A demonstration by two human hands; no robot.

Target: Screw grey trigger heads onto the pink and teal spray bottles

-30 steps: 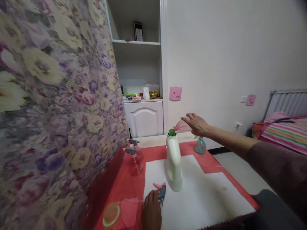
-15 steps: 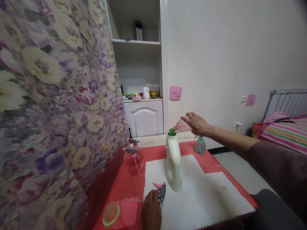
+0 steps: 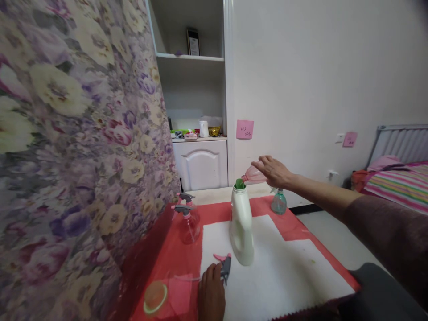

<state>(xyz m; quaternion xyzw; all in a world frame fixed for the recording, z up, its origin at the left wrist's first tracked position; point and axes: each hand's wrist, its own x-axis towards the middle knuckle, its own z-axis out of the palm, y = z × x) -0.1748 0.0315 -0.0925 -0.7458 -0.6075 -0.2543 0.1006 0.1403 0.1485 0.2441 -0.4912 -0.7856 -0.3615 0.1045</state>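
Note:
My right hand (image 3: 274, 171) is closed around a clear pink bottle (image 3: 253, 174), tipped nearly on its side with its neck pointing left. That neck meets a green funnel (image 3: 239, 183) seated in the mouth of a pale, handled plastic jug (image 3: 242, 227). The jug stands upright on a white sheet (image 3: 277, 276). Low in the view, my left hand (image 3: 211, 292) is closed on a grey and pink trigger spray head (image 3: 225, 267), resting at the sheet's left edge. A thin dip tube (image 3: 187, 278) sticks out leftward from it. My left fingertips are partly hidden.
Two pink spray bottles (image 3: 190, 229) stand on the red tabletop (image 3: 167, 258) at left. A round container with a pale green rim (image 3: 155, 298) is nearer. A teal spray bottle (image 3: 278, 203) stands back right. Floral curtain (image 3: 83, 156) borders the table's left side.

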